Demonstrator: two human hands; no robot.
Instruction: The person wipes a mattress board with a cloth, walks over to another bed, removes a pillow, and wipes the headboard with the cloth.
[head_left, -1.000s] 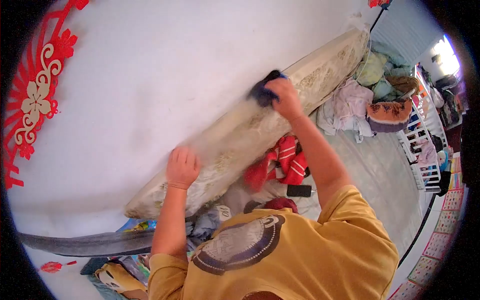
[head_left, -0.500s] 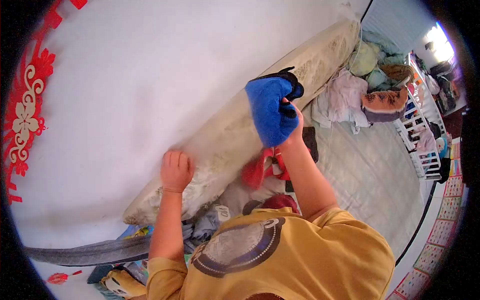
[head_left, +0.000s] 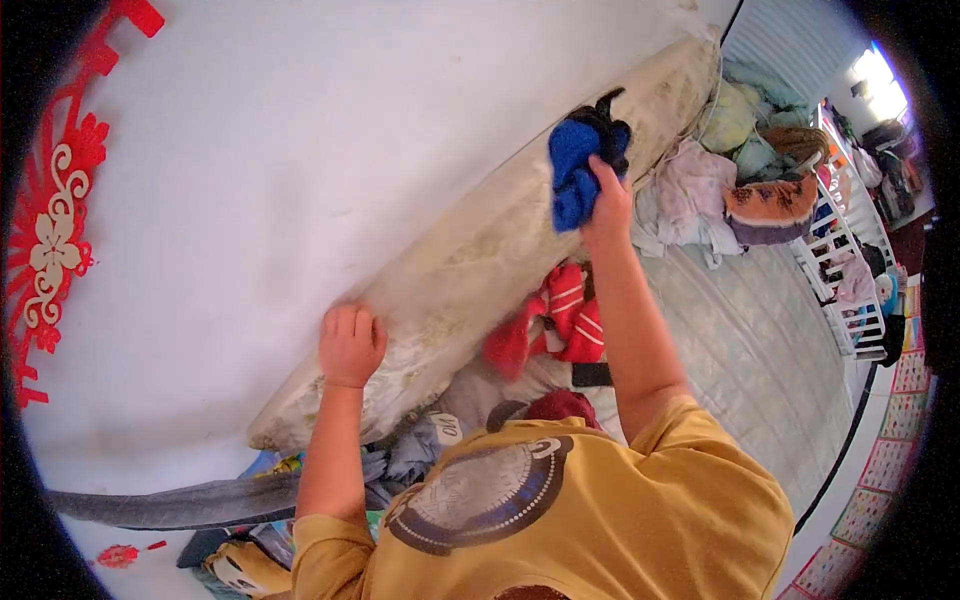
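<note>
My right hand (head_left: 608, 208) is closed around a bunched blue-and-black cloth (head_left: 575, 165), its thumb pressed on the fabric. The cloth is over the right part of a long beige padded panel (head_left: 455, 255), patterned like a headboard or mattress edge, running along the white wall. Whether it touches the panel, I cannot tell. Farther left, my left hand (head_left: 353, 345) has its fingers curled over the panel's upper edge. Below the panel, between my arms, lie red cloths with white stripes (head_left: 573, 310).
A pale quilted mattress (head_left: 740, 350) spreads to the right. Crumpled pale clothes (head_left: 690, 195) and a brown-orange cushion (head_left: 770, 207) lie beside a white railing (head_left: 840, 285). Grey clothes (head_left: 410, 450) sit near my left arm. Red paper decoration (head_left: 60, 220) is on the wall.
My right hand has moved up and right along the panel with the cloth, which is now more bunched. More of the red striped cloths shows. My left hand has stayed in place.
</note>
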